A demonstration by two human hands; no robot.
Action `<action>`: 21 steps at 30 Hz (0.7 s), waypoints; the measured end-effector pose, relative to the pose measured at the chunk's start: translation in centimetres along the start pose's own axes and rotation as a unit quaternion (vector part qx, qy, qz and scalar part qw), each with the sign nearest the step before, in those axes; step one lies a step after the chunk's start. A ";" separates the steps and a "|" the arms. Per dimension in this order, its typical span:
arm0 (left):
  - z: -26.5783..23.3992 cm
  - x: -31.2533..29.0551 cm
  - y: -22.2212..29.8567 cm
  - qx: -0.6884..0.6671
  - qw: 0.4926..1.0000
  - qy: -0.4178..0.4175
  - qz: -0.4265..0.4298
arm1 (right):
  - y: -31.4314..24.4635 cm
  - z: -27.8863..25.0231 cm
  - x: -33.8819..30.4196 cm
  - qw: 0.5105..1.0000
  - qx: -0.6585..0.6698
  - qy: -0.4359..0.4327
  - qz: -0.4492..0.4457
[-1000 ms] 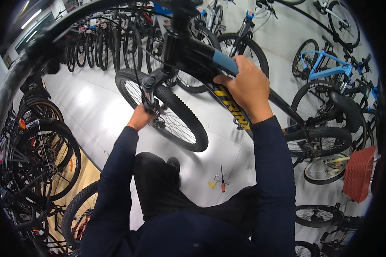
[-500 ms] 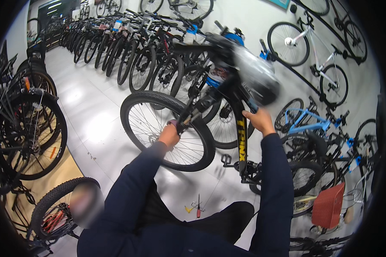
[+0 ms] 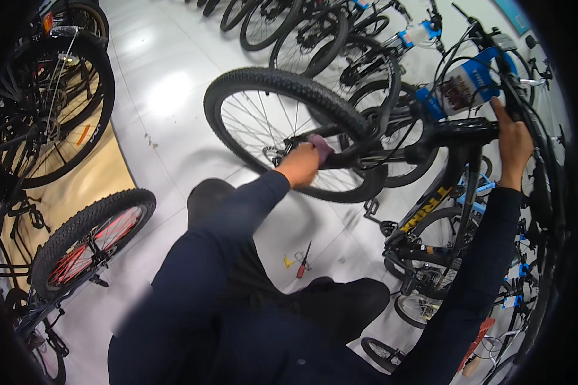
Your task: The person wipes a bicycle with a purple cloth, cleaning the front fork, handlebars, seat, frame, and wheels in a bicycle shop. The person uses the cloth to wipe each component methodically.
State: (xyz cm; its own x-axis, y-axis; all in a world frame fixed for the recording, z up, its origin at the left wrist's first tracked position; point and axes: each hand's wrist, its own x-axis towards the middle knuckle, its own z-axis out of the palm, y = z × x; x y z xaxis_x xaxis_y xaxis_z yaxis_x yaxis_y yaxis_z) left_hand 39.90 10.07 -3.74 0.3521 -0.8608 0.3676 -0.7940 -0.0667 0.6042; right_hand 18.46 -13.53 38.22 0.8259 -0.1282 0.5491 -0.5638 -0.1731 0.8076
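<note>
A black bicycle with yellow lettering on its frame (image 3: 424,208) is tipped in front of me. Its front wheel (image 3: 282,83) slants to the left, with a black fork (image 3: 392,155) running to the right. My left hand (image 3: 300,165) is closed on a purple cloth (image 3: 320,148), pressed against the fork's lower end near the wheel hub. At the upper end of the head tube (image 3: 465,133), my right hand (image 3: 515,144) curls around the stem area; its exact grip is partly hidden. One of its digits reaches toward a blue and white printed wrap (image 3: 465,86).
On the floor between my knees lie a red-handled screwdriver (image 3: 302,269) and a small yellow item (image 3: 288,260). Parked bicycles (image 3: 308,38) line the far side. More stand at left, including a red-spoked wheel (image 3: 93,247) close by. Others crowd the right.
The bicycle's front end has swung right and down, its fork now nearly level. My right hand has moved from the frame tube to the stem area. The view has shifted too.
</note>
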 end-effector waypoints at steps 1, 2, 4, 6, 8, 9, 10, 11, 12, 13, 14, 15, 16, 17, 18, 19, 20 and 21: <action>-0.5 -1.3 -1.5 0.006 0.995 0.070 0.076 | 0.3 0.1 -0.2 0.999 -0.004 -0.022 0.032; -0.7 -2.6 -2.5 0.036 0.997 -0.011 -0.063 | 0.5 0.3 -0.3 0.999 0.011 -0.011 0.040; -1.2 -4.8 -4.2 0.071 0.966 -0.081 -0.236 | 0.9 0.7 -0.6 0.998 0.034 0.033 0.028; -1.8 -6.4 -5.5 0.067 0.947 -0.057 -0.308 | 1.1 0.9 -0.6 0.996 0.065 0.054 0.015; -2.4 -7.3 -6.8 0.055 0.929 0.021 -0.367 | 0.9 0.8 -0.6 0.992 0.087 0.093 0.007; -2.5 -7.6 -7.3 -0.004 0.922 0.085 -0.378 | 0.8 0.7 -0.6 0.993 0.057 0.099 0.003; -2.2 -7.7 -7.6 -0.030 0.926 0.119 -0.358 | 0.7 0.7 -0.6 0.999 0.010 0.036 0.024; -1.8 -7.9 -7.9 -0.060 0.927 0.158 -0.333 | 0.7 0.6 -0.7 0.999 -0.016 0.007 0.045; -0.6 -7.8 -7.6 -0.069 0.932 0.179 -0.308 | 0.7 0.6 -0.9 0.996 -0.056 -0.023 0.062; 0.8 -7.7 -7.2 -0.078 0.934 0.201 -0.284 | 0.8 0.7 -1.1 0.994 -0.089 -0.017 0.065; 2.0 -7.8 -6.8 -0.089 0.957 0.151 -0.231 | 1.1 0.8 -1.3 0.996 -0.056 0.019 0.069; 3.3 -7.6 -6.4 -0.104 0.969 0.163 -0.151 | 1.3 1.0 -1.4 0.996 0.013 0.037 0.077; 4.7 -7.8 -5.8 -0.085 0.969 0.165 -0.164 | 1.6 1.2 -1.5 0.994 0.038 0.091 0.056; 6.0 -8.2 -5.2 -0.073 0.967 0.159 -0.185 | 1.8 1.4 -1.7 0.993 0.012 0.087 0.076; 7.1 -8.8 -4.7 -0.075 0.955 0.157 -0.241 | 2.2 1.6 -2.0 0.989 0.072 0.085 0.100; 7.9 -9.5 -4.5 -0.079 0.938 0.150 -0.301 | 2.4 1.8 -2.1 0.982 0.114 0.089 0.118; 8.5 -10.0 -4.6 -0.080 0.921 0.153 -0.348 | 2.7 1.9 -2.4 0.986 0.094 0.098 0.096; 8.9 -10.8 -4.8 -0.098 0.901 0.149 -0.397 | 2.9 1.9 -2.7 0.987 0.098 0.061 0.116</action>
State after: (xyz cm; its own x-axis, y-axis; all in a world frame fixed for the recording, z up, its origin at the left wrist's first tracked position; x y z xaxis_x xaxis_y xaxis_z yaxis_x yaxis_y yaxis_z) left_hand 35.47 15.23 -16.91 0.9103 -0.4063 -0.0794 -0.1418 -0.4864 0.8622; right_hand 14.62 -15.58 38.65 0.6632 -0.0700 0.7452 -0.7181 -0.3401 0.6071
